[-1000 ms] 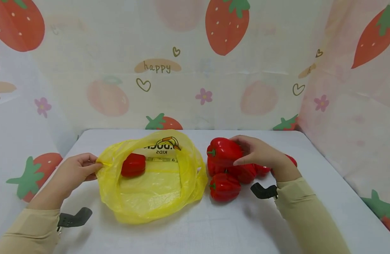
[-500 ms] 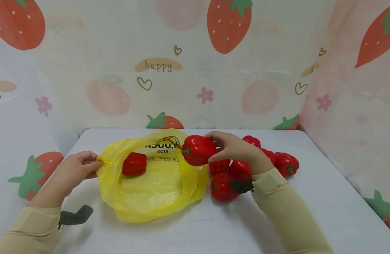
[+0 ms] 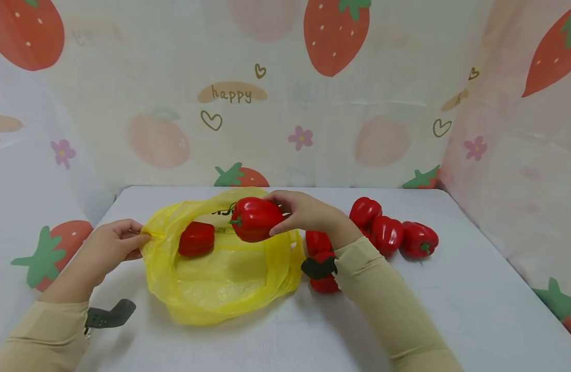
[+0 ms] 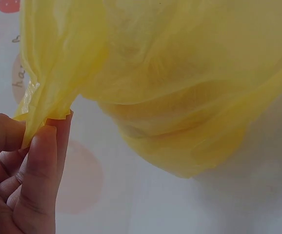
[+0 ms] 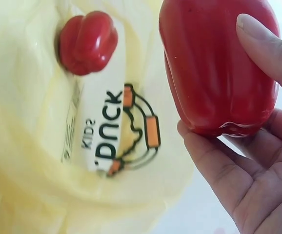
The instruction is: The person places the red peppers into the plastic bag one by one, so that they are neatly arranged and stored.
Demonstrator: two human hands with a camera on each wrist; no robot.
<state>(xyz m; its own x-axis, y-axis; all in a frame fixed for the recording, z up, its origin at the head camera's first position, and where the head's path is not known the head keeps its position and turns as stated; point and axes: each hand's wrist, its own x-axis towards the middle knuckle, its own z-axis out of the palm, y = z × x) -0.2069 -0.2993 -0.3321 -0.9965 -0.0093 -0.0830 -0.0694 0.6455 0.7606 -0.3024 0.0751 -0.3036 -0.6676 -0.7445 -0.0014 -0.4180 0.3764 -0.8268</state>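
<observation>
My left hand (image 3: pixel 114 246) pinches the left rim of a yellow plastic bag (image 3: pixel 220 305), whose mouth faces me. In the left wrist view the bag's edge is bunched between thumb and fingers (image 4: pixel 42 151). Inside the bag lies one red bell pepper (image 3: pixel 196 239). My right hand (image 3: pixel 304 212) grips a second red bell pepper (image 3: pixel 256 219) by its rounded end, the green stem pointing left. It overlaps the right part of the bag's mouth in the head view. The right wrist view shows the thumb along one side of this held pepper (image 5: pixel 219 68), fingers on the other.
More red bell peppers lie right of the bag, partly hidden behind my right forearm; one pepper (image 3: pixel 420 240) sits farthest right, another (image 3: pixel 365 212) toward the back. The white table (image 3: pixel 476 299) meets a strawberry-print cloth (image 3: pixel 332 103) at the back and sides.
My right hand has carried the held pepper leftward from the pile to over the bag's mouth. The left hand and the bag have stayed nearly still.
</observation>
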